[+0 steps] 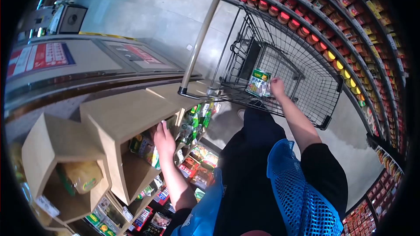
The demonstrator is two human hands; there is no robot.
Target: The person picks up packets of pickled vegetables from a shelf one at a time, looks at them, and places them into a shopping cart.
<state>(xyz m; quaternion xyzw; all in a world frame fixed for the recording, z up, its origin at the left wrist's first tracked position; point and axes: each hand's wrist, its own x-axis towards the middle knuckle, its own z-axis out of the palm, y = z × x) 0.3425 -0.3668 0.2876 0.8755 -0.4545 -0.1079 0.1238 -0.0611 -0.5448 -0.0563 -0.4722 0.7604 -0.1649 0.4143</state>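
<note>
My right hand (276, 88) pinches the right edge of a green and white food packet (259, 83), which overlaps the near side of the wire shopping cart (288, 57) in this view. My left hand (163, 142) is at the right edge of a wooden hexagonal shelf compartment (131, 177), its thumb pointing up. Just left of that hand, colourful food packets (144, 147) stand inside the compartment. The shelf edge and packets partly hide the left fingers, so I cannot tell what they grip.
The cart's grey handle (205, 35) rises on its left side. Another wooden cubby (48, 148) holds a yellowish packet (83, 177). Green packets (197, 122) hang beyond the shelf. Long shelves of jars (302, 26) curve along the right. Grey floor (127, 8) runs behind the cart.
</note>
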